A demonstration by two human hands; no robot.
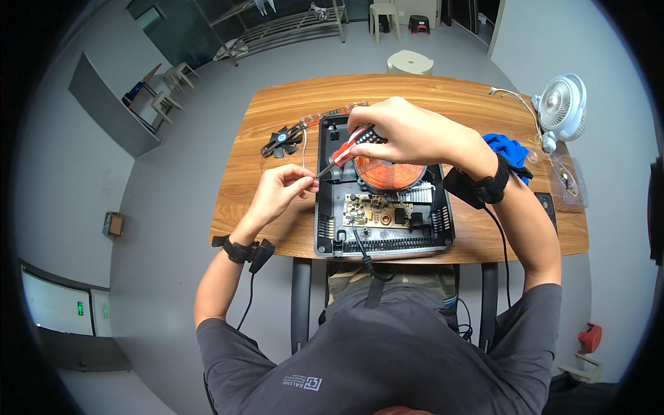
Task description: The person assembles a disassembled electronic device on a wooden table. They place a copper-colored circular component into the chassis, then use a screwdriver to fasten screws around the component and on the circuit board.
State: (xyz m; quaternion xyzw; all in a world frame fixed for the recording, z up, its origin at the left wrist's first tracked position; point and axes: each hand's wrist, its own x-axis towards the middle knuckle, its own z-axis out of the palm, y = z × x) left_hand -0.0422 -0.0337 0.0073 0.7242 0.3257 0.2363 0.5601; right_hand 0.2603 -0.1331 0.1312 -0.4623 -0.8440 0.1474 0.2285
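Observation:
A red, white and black screwdriver [342,153] is gripped in my right hand [404,131], its shaft slanting down to the left. At the shaft's tip the fingers of my left hand [278,192] are pinched together; whatever they hold is too small to make out. Both hands are over the left edge of an open black induction cooker housing [324,211]. Inside the housing sits a round copper-coloured coil [389,176], partly behind my right hand. Nearer me lies a circuit board [366,209], with a black cord [362,249] running over the housing's front edge.
Left of the housing lies a small black fan [282,142]; behind it is a strip of small components [319,117]. A blue cloth [508,149], a light blue desk fan [561,107] and a clear plastic tray [568,181] stand right on the wooden table [238,207].

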